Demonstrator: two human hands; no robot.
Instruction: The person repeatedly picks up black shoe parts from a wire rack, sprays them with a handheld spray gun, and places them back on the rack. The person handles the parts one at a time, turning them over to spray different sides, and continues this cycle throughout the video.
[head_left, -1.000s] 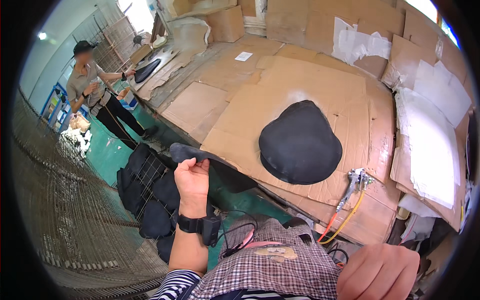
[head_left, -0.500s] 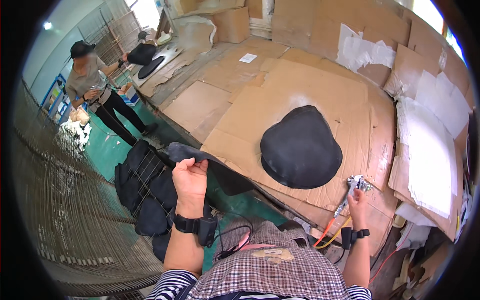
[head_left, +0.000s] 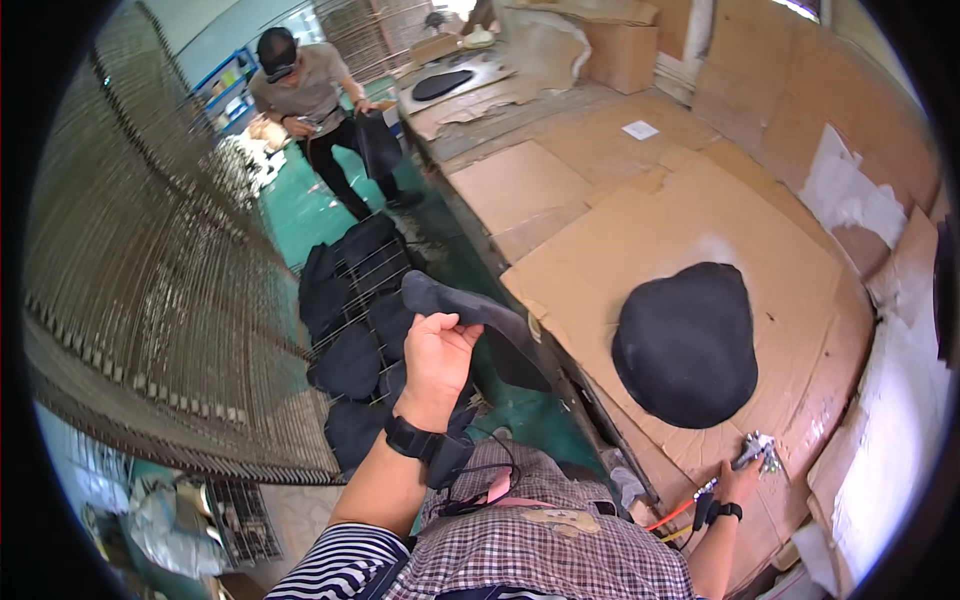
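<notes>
My left hand (head_left: 440,352) pinches the edge of a black, curved sheet-like pad (head_left: 510,335). The pad hangs past the table's near left edge, over the floor. At the table's right front, my right hand (head_left: 738,486) is closed around a metal spray gun (head_left: 757,452), whose grip is mostly hidden by the fingers. An orange hose (head_left: 668,518) and a yellow hose run near that wrist. A black, rounded foam-like pad (head_left: 688,345) lies flat on the cardboard-covered table (head_left: 590,270), ahead of the gun.
To my left, a wire rack (head_left: 375,275) bears several black pads, beside a tall stack of wire racks (head_left: 170,290). A co-worker (head_left: 315,100) stands at the far left holding a black pad (head_left: 378,145). Cardboard sheets (head_left: 770,110) wall the table's back.
My view has swung left, so the table sits farther right in it. My right hand has closed on the spray gun. The co-worker's pad has come off the bench and hangs lower.
</notes>
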